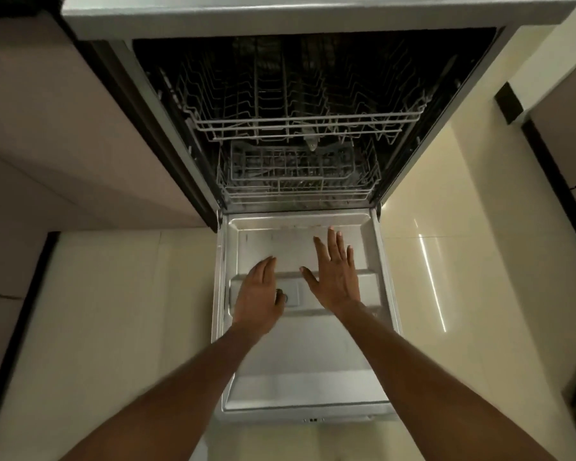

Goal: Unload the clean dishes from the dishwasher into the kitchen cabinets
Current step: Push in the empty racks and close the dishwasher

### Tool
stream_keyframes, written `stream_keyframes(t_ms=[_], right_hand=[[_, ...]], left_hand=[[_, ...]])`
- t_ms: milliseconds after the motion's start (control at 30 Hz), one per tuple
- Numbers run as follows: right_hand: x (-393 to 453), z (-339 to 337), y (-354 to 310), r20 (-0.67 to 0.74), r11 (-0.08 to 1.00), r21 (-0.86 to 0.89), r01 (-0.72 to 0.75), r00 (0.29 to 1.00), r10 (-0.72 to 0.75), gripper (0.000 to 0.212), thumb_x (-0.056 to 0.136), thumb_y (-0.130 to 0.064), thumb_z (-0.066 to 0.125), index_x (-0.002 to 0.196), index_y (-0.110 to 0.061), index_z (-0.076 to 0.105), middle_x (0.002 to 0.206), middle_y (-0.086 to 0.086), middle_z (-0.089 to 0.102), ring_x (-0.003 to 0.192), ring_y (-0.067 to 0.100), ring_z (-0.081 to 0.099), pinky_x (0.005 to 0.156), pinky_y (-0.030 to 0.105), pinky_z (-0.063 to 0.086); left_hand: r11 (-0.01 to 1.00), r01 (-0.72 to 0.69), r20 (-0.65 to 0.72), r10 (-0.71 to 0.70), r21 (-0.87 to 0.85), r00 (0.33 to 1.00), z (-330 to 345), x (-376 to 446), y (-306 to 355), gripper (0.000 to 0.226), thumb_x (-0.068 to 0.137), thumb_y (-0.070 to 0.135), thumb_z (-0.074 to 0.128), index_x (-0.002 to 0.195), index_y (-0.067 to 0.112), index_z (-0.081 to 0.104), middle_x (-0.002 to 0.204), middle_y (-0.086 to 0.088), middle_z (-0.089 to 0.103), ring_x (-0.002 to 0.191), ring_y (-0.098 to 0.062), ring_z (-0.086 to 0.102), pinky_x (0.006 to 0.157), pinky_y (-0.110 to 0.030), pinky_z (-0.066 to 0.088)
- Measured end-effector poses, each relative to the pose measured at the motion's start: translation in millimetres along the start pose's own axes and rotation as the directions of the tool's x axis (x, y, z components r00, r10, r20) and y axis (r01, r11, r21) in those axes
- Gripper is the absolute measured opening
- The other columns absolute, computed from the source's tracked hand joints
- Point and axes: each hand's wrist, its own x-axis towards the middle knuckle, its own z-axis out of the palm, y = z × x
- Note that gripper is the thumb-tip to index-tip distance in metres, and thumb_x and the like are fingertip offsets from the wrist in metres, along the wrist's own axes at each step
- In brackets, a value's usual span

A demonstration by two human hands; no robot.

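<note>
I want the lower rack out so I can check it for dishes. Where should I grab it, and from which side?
Probably take the lower rack by its front rim wire, the edge next to the open door. Come straight in from the front, over the door, palms down. The upper rack overhangs it, blocking a reach from above. Both the left hand and right hand are open, holding nothing, over the door.

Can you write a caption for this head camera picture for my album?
Both open hands reach over the lowered dishwasher door toward empty racks.
</note>
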Motion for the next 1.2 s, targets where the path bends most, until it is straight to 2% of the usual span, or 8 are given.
stream_keyframes(t_ms=[167,400,533,667,833,967,1100,1200], right_hand=[[-68,-16,-6,0.002,1.0,-0.022,0.015,1.0,-0.015,0.078,0.104,-0.062,0.042,0.166,-0.023,0.015,0.174,0.011,-0.015,0.16,0.03,-0.015,0.129,0.048,-0.001],[-150,-26,-14,-0.041,0.998,-0.055,0.035,0.998,-0.037,0.081,0.103,-0.064,0.043,0.167,-0.023,0.015,0.173,0.011,-0.016,0.16,0.03,-0.015,0.13,0.05,0.002],[-192,-31,-20,-0.06,0.999,-0.055,-0.001,0.998,-0.003,0.081,0.102,-0.064,0.045,0.167,-0.023,0.016,0.174,0.012,-0.014,0.16,0.031,-0.014,0.129,0.05,-0.001],[-251,-44,-28,-0.075,0.999,-0.031,-0.024,0.997,0.022,0.08,0.102,-0.061,0.047,0.166,-0.022,0.019,0.174,0.014,-0.01,0.16,0.033,-0.011,0.127,0.049,-0.005],[-307,-57,-30,-0.114,0.998,-0.066,0.012,0.993,-0.019,0.079,0.102,-0.062,0.046,0.165,-0.022,0.02,0.174,0.013,-0.007,0.161,0.032,-0.01,0.13,0.052,0.005],[-338,-56,-24,-0.165,0.999,-0.044,-0.002,0.986,-0.006,0.077,0.1,-0.063,0.049,0.162,-0.021,0.031,0.174,0.015,0.004,0.161,0.035,0.001,0.129,0.054,0.013],[-359,-35,-8,-0.162,0.997,-0.061,0.056,0.985,-0.065,0.076,0.098,-0.063,0.053,0.16,-0.024,0.035,0.174,0.014,0.006,0.161,0.035,0.004,0.127,0.053,0.011],[-362,-2,6,-0.169,0.996,-0.045,0.079,0.982,-0.085,0.075,0.097,-0.061,0.056,0.16,-0.026,0.035,0.174,0.013,0.009,0.161,0.034,0.006,0.126,0.053,0.014]], left_hand=[[0.995,0.095,-0.039,-0.094,0.027,0.995,-14,-71,32,0.083,0.094,0.023,0.065,0.162,0.01,0.019,0.165,-0.006,0.03,0.154,-0.021,0.025,0.127,-0.04,0.025],[0.987,0.129,-0.021,-0.128,0.099,0.992,-17,-155,66,0.084,0.099,0.028,0.057,0.164,0.011,0.007,0.172,-0.004,0.014,0.159,-0.019,0.011,0.129,-0.039,0.016],[0.993,0.095,-0.037,-0.093,0.071,0.995,-23,-194,75,0.085,0.098,0.025,0.06,0.164,0.01,0.01,0.171,-0.005,0.016,0.159,-0.02,0.012,0.129,-0.037,0.015],[0.992,0.128,-0.082,-0.128,-0.005,0.988,-34,-244,81,0.081,0.096,0.024,0.063,0.162,0.007,0.018,0.168,-0.008,0.025,0.157,-0.023,0.02,0.127,-0.039,0.023],[0.99,0.137,-0.082,-0.139,-0.03,0.987,-38,-303,96,0.079,0.097,0.026,0.063,0.162,0.01,0.02,0.168,-0.006,0.027,0.156,-0.023,0.023,0.127,-0.037,0.023],[0.972,0.212,-0.088,-0.221,-0.102,0.971,-32,-333,111,0.078,0.097,0.029,0.066,0.161,0.014,0.024,0.166,-0.004,0.032,0.154,-0.022,0.029,0.124,-0.037,0.032],[0.961,0.238,-0.081,-0.251,-0.138,0.965,-1,-352,122,0.079,0.099,0.032,0.062,0.163,0.017,0.019,0.167,0.002,0.027,0.154,-0.017,0.026,0.125,-0.034,0.03],[0.95,0.282,-0.049,-0.291,-0.136,0.955,40,-353,120,0.073,0.101,0.036,0.058,0.162,0.017,0.022,0.167,0.002,0.029,0.154,-0.018,0.027,0.125,-0.033,0.028]])
